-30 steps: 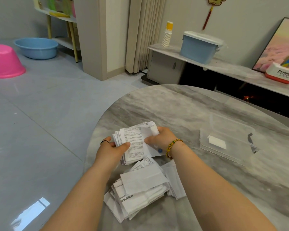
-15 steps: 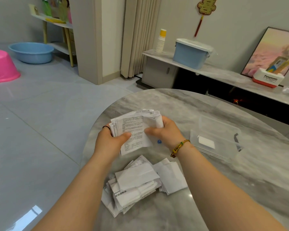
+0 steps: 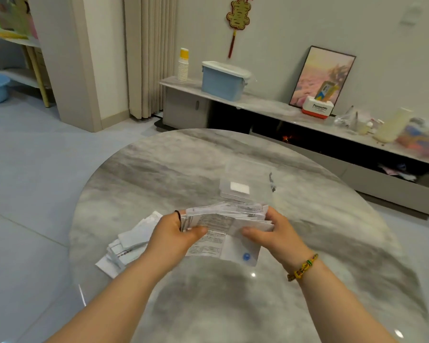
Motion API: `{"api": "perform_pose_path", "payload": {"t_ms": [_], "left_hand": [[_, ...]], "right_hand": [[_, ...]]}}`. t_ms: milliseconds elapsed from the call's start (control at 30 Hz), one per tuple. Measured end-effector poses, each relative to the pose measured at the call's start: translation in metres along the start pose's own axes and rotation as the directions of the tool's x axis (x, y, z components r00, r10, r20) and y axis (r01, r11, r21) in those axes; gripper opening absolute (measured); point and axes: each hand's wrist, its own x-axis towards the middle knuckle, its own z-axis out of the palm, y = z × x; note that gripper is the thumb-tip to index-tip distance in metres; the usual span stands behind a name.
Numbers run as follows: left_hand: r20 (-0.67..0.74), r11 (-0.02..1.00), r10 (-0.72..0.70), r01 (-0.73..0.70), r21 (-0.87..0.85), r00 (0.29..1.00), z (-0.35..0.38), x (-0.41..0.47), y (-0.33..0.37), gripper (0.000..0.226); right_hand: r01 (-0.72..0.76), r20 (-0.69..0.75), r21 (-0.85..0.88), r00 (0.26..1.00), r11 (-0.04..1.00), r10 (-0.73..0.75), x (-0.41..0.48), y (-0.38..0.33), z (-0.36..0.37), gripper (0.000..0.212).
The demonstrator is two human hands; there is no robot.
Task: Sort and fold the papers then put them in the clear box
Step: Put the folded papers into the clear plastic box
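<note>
Papers (image 3: 221, 220) pinched at both ends — left hand (image 3: 176, 233) and right hand (image 3: 275, 233) curled round them, long axis running side to side; clear box (image 3: 255, 172) sits just beyond, nearer the right hand.

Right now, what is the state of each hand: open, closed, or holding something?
Left hand: closed, gripping the left end of the paper stack.
Right hand: closed, gripping the right end of the paper stack.
</note>
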Motion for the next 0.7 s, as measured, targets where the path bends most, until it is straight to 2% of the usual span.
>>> {"api": "perform_pose_path", "payload": {"t_ms": [100,233,367,433,533,633,700], "left_hand": [[0.043,0.999,0.004,-0.005,0.043,0.999,0.021,-0.009,-0.01,0.034],[0.123,0.994,-0.029,0.016,0.11,0.992,0.037,-0.012,-0.029,0.011],[0.133,0.978,-0.03,0.002,0.207,0.991,0.043,-0.013,-0.043,0.034],[0.114,0.976,-0.037,0.011,0.217,0.993,0.043,-0.013,-0.046,0.037],[0.114,0.968,-0.035,0.005,0.25,0.993,0.041,-0.01,-0.053,0.036],[0.143,0.956,-0.031,-0.013,0.293,0.989,0.04,-0.008,-0.056,0.033],[0.162,0.951,-0.029,-0.023,0.307,0.986,0.039,-0.008,-0.058,0.033]], "right_hand": [[-0.016,-0.062,-0.074,0.998,0.997,0.012,-0.022,0.017,-0.015,0.032],[-0.059,-0.152,-0.087,0.987,0.995,0.045,-0.041,0.039,-0.021,0.029],[-0.072,-0.17,-0.066,0.984,0.995,0.06,-0.045,0.057,-0.015,0.03],[-0.082,-0.178,-0.044,0.981,0.996,0.073,-0.042,0.061,-0.013,0.028],[-0.078,-0.246,-0.021,0.967,0.997,0.07,-0.037,0.061,-0.011,0.012],[-0.049,-0.37,-0.042,0.929,0.998,0.031,-0.032,0.068,-0.013,0.027],[-0.075,-0.386,-0.047,0.921,0.996,0.051,-0.029,0.069,-0.013,0.03]]}}
